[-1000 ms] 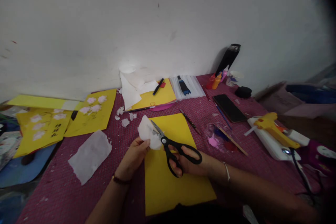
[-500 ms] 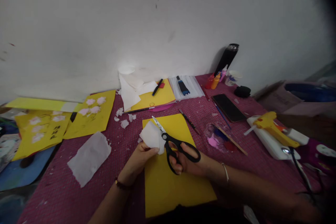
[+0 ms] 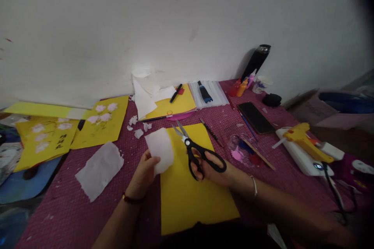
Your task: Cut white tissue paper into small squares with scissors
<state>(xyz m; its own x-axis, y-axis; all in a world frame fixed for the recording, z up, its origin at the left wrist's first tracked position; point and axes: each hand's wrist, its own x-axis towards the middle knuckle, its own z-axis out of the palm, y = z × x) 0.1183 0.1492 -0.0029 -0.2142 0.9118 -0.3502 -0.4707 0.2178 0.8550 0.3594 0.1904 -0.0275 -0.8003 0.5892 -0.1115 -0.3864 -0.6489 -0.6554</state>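
Left of the yellow sheet (image 3: 198, 206), a ragged paper (image 3: 101, 171) lies on the surface (image 3: 67, 198). At the sheet's left edge, the left hand (image 3: 147, 167) pinches a white piece (image 3: 160, 149); over the sheet, the right hand (image 3: 210, 169) grips scissors (image 3: 187, 142) — blades parted, apart from the piece. Right of the sheet — a dark phone (image 3: 255, 118).

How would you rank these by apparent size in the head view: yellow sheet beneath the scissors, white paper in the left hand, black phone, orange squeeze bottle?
Largest to smallest:
yellow sheet
white paper
black phone
orange squeeze bottle
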